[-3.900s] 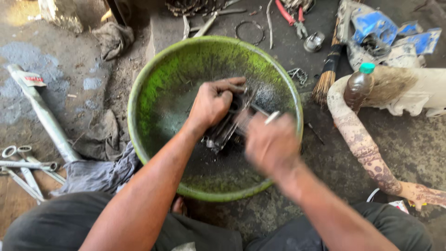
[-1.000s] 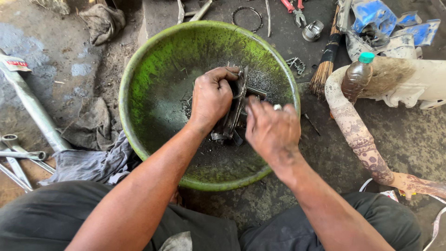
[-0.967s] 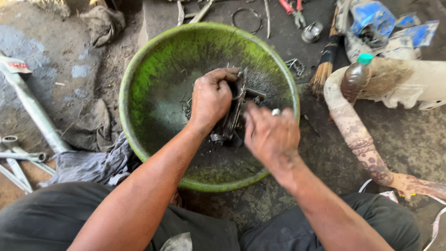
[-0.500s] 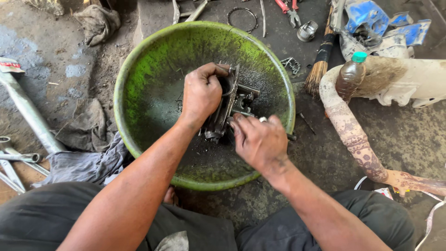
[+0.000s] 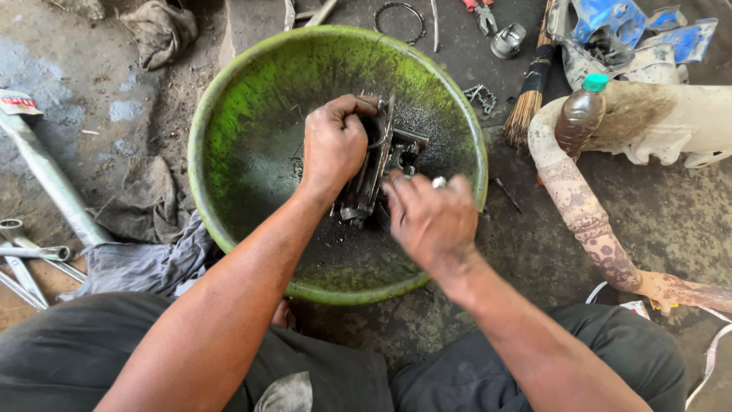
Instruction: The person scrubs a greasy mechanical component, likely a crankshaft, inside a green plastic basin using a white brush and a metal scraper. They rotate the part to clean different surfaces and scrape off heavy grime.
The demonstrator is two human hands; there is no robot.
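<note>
— Engine part (image 5: 374, 179), dark and greasy, standing on edge in the middle of that green basin (image 5: 229, 130) — see it?

— I do. Start at the far left, though: a grey metal tube (image 5: 46, 175) lies on the floor, with wrenches (image 5: 27, 255) below it and a grey rag (image 5: 145, 263) tucked against the basin's rim.

— Right. Then the left hand (image 5: 333, 145): fingers curled tight over the top edge of the part, holding it upright.

— And the right hand (image 5: 428, 217)?

— Just beside it, touching the part's near side. Its fingers are bunched together and bent inward, with a small shiny bit (image 5: 438, 181) showing above the knuckles. Whether they pinch a tool I cannot tell.

— Further right?

— A straw brush (image 5: 528, 99) near the basin's rim, then a brown bottle with a green cap (image 5: 581, 114) resting against a rusty exhaust pipe (image 5: 583, 214).
</note>
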